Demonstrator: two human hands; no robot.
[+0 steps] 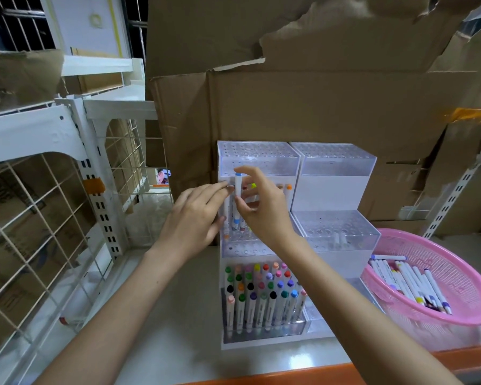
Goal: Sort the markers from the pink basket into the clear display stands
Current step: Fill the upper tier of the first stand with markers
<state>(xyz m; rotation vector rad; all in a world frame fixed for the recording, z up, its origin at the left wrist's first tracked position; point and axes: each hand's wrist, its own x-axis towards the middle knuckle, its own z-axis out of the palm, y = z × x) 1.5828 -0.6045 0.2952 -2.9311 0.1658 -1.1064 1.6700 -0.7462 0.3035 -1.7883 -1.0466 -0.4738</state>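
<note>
Right hand [261, 209] pinches blue-capped marker [237, 187] upright at middle tier of left display stand [261, 158]; left hand [196, 218], fingers straight, apparently touches it.

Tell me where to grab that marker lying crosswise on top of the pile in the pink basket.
Pinch the crosswise marker mid-barrel from above, thumb and finger on its long sides. It lies flat atop the pile by the pink basket's left rim, its barrel uncovered.

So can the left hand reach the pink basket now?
Probably not easily: the left hand is by the left stand, with the right hand, its marker and the right stand between it and the basket.
</note>
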